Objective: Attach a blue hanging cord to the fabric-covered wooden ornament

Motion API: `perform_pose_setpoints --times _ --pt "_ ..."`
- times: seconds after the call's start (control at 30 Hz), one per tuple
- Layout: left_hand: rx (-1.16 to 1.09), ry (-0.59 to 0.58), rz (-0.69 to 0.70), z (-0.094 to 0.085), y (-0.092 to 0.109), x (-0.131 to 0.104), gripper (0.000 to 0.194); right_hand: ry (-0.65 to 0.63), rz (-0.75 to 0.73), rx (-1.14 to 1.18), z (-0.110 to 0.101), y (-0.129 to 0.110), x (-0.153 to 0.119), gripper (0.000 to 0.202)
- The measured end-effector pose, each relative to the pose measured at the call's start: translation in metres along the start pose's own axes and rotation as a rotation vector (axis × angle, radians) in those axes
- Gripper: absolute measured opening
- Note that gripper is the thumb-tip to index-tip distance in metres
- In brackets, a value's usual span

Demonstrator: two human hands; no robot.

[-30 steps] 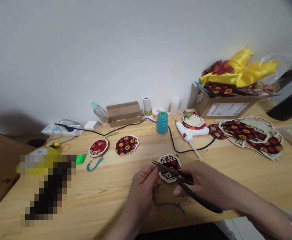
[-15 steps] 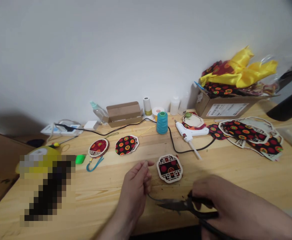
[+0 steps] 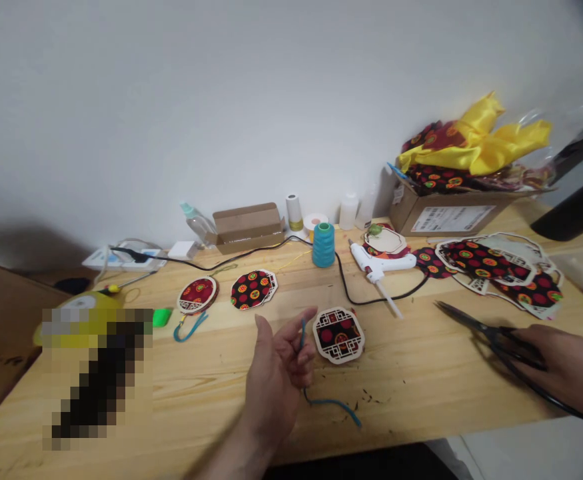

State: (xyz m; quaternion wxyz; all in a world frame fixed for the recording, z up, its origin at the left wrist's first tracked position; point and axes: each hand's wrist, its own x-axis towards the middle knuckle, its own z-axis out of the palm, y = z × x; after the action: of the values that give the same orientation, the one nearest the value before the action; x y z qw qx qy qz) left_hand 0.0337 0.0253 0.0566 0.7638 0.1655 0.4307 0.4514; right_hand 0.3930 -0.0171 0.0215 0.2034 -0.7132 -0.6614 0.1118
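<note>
My left hand point(image 3: 282, 373) is palm up near the table's front, thumb and forefinger apart and the other fingers curled on a blue cord point(image 3: 334, 402). One end of the cord rises by the forefinger; the other trails onto the wood. Just beyond those fingers lies a lattice-framed wooden piece point(image 3: 340, 335) with dark patterned fabric. At the right, my right hand point(image 3: 564, 363) grips the handles of black scissors point(image 3: 471, 320), their blades pointing up and left, low over the table or touching it. Dark scraps lie between the hands.
Behind stand a teal thread cone point(image 3: 324, 245) and a white glue gun point(image 3: 382, 261) with a black cable. Fabric pieces point(image 3: 491, 267) are piled on the right, below a cardboard box point(image 3: 451, 217). Two more decorated pieces point(image 3: 254, 291) point(image 3: 197, 295) lie left. A pixelated patch hides part of the left side.
My right hand has carried the scissors away to the right. My left hand has turned palm up with thumb and forefinger spread, and the cord's lower end now lies on the table.
</note>
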Motion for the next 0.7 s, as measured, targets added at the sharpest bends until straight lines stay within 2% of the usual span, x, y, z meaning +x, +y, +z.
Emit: perform_pose_setpoints --times 0.1,0.17,0.23,0.27,0.3,0.37,0.43,0.47,0.57,0.7 --pt "0.021 -0.013 0.009 0.0 -0.002 -0.002 0.077 -0.215 -0.017 -0.162 -0.004 -0.011 0.007 0.016" --pt "0.047 -0.03 0.025 -0.001 -0.004 -0.004 0.078 -0.149 0.056 -0.304 -0.005 -0.024 0.01 0.021" --pt "0.082 -0.061 0.042 -0.002 -0.006 -0.004 0.078 0.002 0.051 -0.314 -0.001 -0.05 0.012 0.022" --pt "0.101 -0.081 0.051 -0.002 -0.008 -0.004 0.078 0.06 0.001 -0.218 0.003 -0.068 0.012 0.025" --pt "0.119 -0.1 0.062 -0.002 -0.009 -0.004 0.078 0.047 -0.056 -0.016 0.008 -0.09 0.013 0.028" --pt "0.15 -0.132 0.077 -0.001 -0.012 -0.005 0.079 -0.149 -0.11 0.413 0.022 -0.134 0.015 0.025" --pt "0.174 -0.159 0.087 -0.001 -0.014 -0.005 0.079 -0.396 -0.055 0.732 0.04 -0.172 0.017 0.022" --pt "0.184 -0.169 0.093 -0.002 -0.014 -0.006 0.078 -0.469 -0.016 0.871 0.049 -0.185 0.018 0.021" --pt "0.211 -0.162 0.116 -0.003 -0.016 -0.008 0.077 -0.616 0.096 1.182 0.069 -0.205 0.019 0.024" --pt "0.282 -0.1 0.125 -0.004 -0.02 -0.009 0.077 -0.692 0.151 1.42 0.078 -0.206 0.02 0.025"
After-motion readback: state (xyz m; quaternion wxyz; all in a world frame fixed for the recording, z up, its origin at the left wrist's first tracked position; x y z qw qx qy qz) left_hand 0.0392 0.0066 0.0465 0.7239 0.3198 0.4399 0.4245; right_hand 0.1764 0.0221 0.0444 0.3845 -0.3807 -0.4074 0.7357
